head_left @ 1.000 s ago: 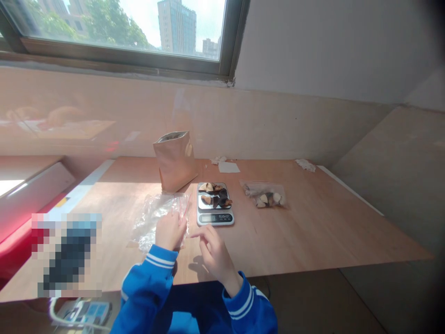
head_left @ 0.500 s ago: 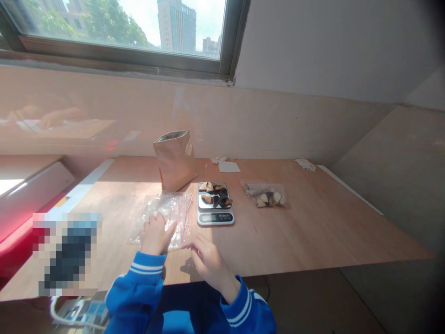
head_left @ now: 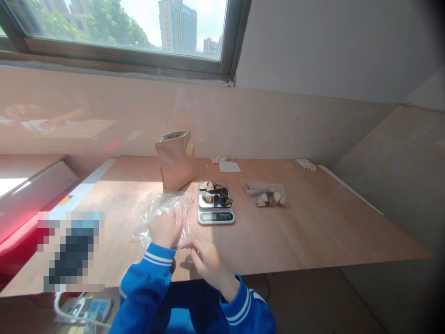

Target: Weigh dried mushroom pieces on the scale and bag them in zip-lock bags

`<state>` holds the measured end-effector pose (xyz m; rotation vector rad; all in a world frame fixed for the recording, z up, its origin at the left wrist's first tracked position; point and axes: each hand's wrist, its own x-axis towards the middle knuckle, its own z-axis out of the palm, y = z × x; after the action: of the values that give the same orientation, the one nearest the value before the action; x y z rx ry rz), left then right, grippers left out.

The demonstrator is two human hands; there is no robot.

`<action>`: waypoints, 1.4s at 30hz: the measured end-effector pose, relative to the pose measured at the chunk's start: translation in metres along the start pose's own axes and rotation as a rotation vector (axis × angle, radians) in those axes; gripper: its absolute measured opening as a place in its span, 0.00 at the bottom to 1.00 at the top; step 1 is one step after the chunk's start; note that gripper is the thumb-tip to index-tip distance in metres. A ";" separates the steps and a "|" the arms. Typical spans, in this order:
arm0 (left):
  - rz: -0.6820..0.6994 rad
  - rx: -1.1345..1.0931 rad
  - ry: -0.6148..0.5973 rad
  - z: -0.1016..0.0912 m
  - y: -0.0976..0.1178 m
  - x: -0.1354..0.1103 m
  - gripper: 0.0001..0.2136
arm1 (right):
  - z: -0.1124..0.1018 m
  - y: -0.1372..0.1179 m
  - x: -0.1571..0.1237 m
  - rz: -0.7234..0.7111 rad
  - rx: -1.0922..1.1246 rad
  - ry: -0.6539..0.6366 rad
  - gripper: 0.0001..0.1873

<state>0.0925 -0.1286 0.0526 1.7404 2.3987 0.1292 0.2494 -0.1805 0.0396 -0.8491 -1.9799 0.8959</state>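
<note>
Clear zip bags [head_left: 146,218] with a red seal line lie flat on the table in front of me. My left hand [head_left: 167,228] rests on them with its fingers loosely extended; bright light blurs the fingertips. Just to the right is my right hand [head_left: 205,257], its index finger stretched toward the near corner of the bags and the other fingers bent. No object shows in its grasp. Beyond my hands stands a white digital kitchen scale [head_left: 217,218]. Dark and pale dried pieces, like sliced mushrooms, [head_left: 217,195] sit on its metal plate.
Behind the bags stands an open brown kraft pouch [head_left: 176,160]. A filled zip bag [head_left: 266,194] of similar pieces lies right of the scale. White paper [head_left: 229,166] and crumpled tissue [head_left: 306,164] are near the wall. A pixelated dark object [head_left: 73,253] lies left, above a power strip [head_left: 90,308].
My left hand has slid to the right across the zip bags, toward the seal side. My right hand has hardly moved. The scale and the pouch stay where they were.
</note>
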 end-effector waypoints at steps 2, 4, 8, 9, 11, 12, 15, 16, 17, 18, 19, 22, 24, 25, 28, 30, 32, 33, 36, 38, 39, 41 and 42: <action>0.012 0.005 -0.002 0.001 0.000 0.002 0.17 | 0.000 0.000 -0.001 0.003 0.009 -0.003 0.16; 0.021 -0.033 0.018 0.002 -0.004 0.005 0.15 | 0.000 0.000 -0.001 0.013 0.019 0.013 0.15; 0.209 -0.246 0.143 0.000 -0.007 0.002 0.13 | 0.008 0.003 0.008 0.180 0.081 0.191 0.13; 0.296 -0.320 0.170 -0.002 -0.006 -0.001 0.13 | 0.009 0.003 0.012 0.248 0.113 0.243 0.13; 0.436 -0.479 0.187 -0.006 0.000 -0.010 0.14 | 0.011 0.003 0.023 0.350 0.177 0.303 0.16; 0.467 -0.558 0.175 -0.007 0.003 -0.014 0.14 | 0.010 0.004 0.029 0.366 0.196 0.305 0.16; 0.447 -0.784 0.159 -0.011 0.010 -0.023 0.15 | -0.002 0.013 0.043 0.337 0.193 0.289 0.18; 0.411 -0.863 0.192 -0.011 0.010 -0.024 0.15 | -0.009 0.017 0.046 0.343 0.188 0.308 0.20; 0.369 -0.943 0.241 -0.012 0.010 -0.023 0.16 | -0.017 0.023 0.048 0.368 0.190 0.335 0.22; 0.328 -1.022 0.295 -0.013 0.010 -0.022 0.16 | -0.025 0.028 0.049 0.405 0.199 0.362 0.22; 0.295 -1.098 0.344 -0.014 0.009 -0.020 0.17 | -0.034 0.033 0.050 0.436 0.210 0.377 0.22; 0.236 -1.281 0.427 -0.018 0.012 -0.009 0.18 | -0.059 0.040 0.050 0.394 0.180 0.223 0.21; 0.189 -1.344 0.457 -0.020 0.018 0.001 0.19 | -0.072 0.041 0.049 0.298 0.115 0.093 0.19; 0.159 -1.365 0.468 -0.020 0.021 0.007 0.18 | -0.077 0.042 0.049 0.256 0.066 0.077 0.18; 0.083 -1.444 0.461 -0.017 0.030 0.027 0.17 | -0.089 0.053 0.047 0.175 -0.186 0.238 0.15; 0.048 -1.504 0.445 -0.011 0.033 0.040 0.17 | -0.094 0.065 0.046 0.151 -0.386 0.340 0.13; 0.021 -1.545 0.448 0.000 0.036 0.049 0.17 | -0.097 0.079 0.044 0.144 -0.511 0.352 0.13; 0.011 -1.557 0.460 0.006 0.037 0.052 0.18 | -0.097 0.084 0.043 0.144 -0.542 0.345 0.12; -0.016 -1.567 0.519 0.025 0.038 0.055 0.20 | -0.100 0.093 0.039 0.142 -0.572 0.358 0.09; -0.018 -1.555 0.540 0.034 0.038 0.055 0.21 | -0.102 0.091 0.038 0.143 -0.561 0.367 0.07; -0.014 -1.549 0.545 0.037 0.038 0.054 0.22 | -0.103 0.087 0.038 0.145 -0.548 0.364 0.07; -0.009 -1.540 0.553 0.039 0.037 0.053 0.23 | -0.106 0.077 0.039 0.147 -0.493 0.361 0.06; -0.010 -1.537 0.559 0.040 0.036 0.053 0.23 | -0.106 0.070 0.041 0.149 -0.446 0.371 0.05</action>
<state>0.1179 -0.0685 0.0153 0.8814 1.4782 1.9700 0.3374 -0.0807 0.0447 -1.3240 -1.8214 0.3356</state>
